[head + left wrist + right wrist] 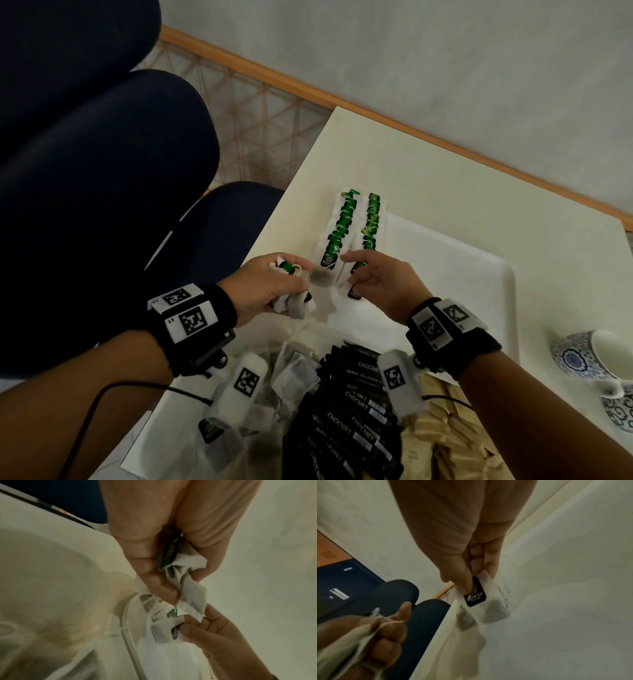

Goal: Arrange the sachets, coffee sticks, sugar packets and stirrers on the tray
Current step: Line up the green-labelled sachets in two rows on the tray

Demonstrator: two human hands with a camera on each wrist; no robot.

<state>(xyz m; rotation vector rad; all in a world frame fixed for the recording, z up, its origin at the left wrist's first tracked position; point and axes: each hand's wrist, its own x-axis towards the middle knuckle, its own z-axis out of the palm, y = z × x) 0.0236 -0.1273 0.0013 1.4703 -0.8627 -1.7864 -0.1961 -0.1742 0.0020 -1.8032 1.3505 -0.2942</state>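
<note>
Your left hand [270, 284] curls around a small bunch of tea sachets [294, 301], its grip closed on their crumpled white paper and green tags, just above the near left corner of the white tray [479, 274]. Your right hand [380, 284] is just beside it, thumb and fingers pinching a single sachet [481, 599] whose black tag reads "GREEN TEA"; that grip is narrow and holds only this one. Beyond your hands, two rows of sachets with green tags [352, 229] lie side by side along the tray's left edge, overlapping like tiles. The tray rests on a pale table [308, 178]. Nearer to you, under your wrists, sits a heap of loose sachets [291, 377], then a pile of black coffee sticks [352, 411] marked "CHOCMET", then beige packets [442, 428] to their right. A blue-patterned cup [589, 359] stands at the table's right side.
</note>
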